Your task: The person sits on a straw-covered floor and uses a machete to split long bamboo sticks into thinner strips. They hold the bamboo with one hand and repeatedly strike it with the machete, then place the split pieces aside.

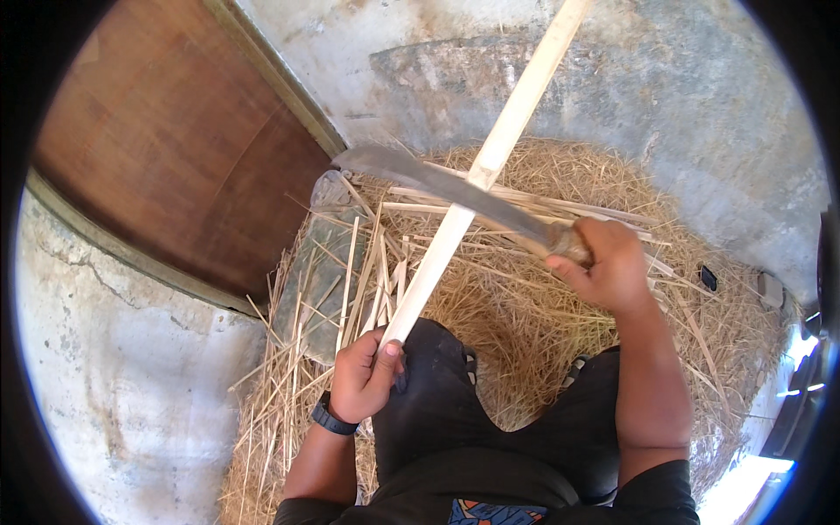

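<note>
My left hand (pixel 366 372) is closed round the lower end of a long pale bamboo strip (pixel 437 249), just above my left thigh. The strip slants up and to the right, past the top of the picture. In my right hand (pixel 608 261) is the wooden handle of a machete (pixel 407 172). Its long dark blade lies across the middle of the strip, with the tip toward the upper left. Whether the edge has bitten into the strip I cannot tell. A dark band circles my left wrist.
Thin split strips (pixel 367 276) and straw-like shavings (pixel 507 319) cover the floor before my knees. A flat stone slab (pixel 317 280) lies at the left. Behind stand a brown door (pixel 192 149) and a grey wall (pixel 630 87). A small black object (pixel 709 278) lies at the right.
</note>
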The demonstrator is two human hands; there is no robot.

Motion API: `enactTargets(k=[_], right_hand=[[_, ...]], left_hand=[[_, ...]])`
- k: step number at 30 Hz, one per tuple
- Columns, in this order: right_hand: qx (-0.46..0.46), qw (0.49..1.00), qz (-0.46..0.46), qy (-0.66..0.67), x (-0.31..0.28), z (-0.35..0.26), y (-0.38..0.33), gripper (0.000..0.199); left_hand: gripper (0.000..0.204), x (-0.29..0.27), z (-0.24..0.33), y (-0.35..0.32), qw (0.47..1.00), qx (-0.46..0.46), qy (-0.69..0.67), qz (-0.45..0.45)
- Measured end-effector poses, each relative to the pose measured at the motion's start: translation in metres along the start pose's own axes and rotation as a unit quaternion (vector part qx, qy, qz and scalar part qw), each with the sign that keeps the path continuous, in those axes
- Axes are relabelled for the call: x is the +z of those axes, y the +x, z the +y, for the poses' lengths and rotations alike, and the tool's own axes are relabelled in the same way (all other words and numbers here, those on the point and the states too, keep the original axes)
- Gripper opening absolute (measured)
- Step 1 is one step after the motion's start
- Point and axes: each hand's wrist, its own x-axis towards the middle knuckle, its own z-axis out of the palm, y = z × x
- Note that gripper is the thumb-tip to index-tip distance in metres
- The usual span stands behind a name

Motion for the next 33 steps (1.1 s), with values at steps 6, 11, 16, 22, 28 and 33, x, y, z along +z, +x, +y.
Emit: enactTargets(k=[6,11,16,22,28,33], right_hand=[[-0.128,0.991,-0.027,-0.006,0.013,-0.035,0.003,0.054],[0.051,0.996,-0.063,0.035,0.013,0.007,0.000,0.055],[0.138,0.984,-0.081,0.082,0.005,0.009,-0.003,0.053],[-0.097,0.984,-0.148,0.032,0.007,-0.023,0.005,0.050],[0.279,0.938,-0.090,0.183,0.013,0.046,-0.008,0.047],[0.100,0.940,-0.287,0.159,0.026,-0.011,-0.010,0.054]], left_hand=[[0.027,0.008,-0.007,-0.003,0.989,0.081,0.117,0.052],[0.030,0.000,-0.017,-0.010,0.990,0.042,0.132,0.019],[0.032,0.004,-0.016,-0.016,0.991,0.048,0.122,0.014],[0.032,-0.006,-0.024,-0.027,0.985,0.043,0.164,0.025],[0.034,-0.024,-0.042,-0.061,0.976,-0.047,0.209,-0.039],[0.036,-0.024,-0.094,-0.142,0.980,-0.155,-0.079,-0.095]])
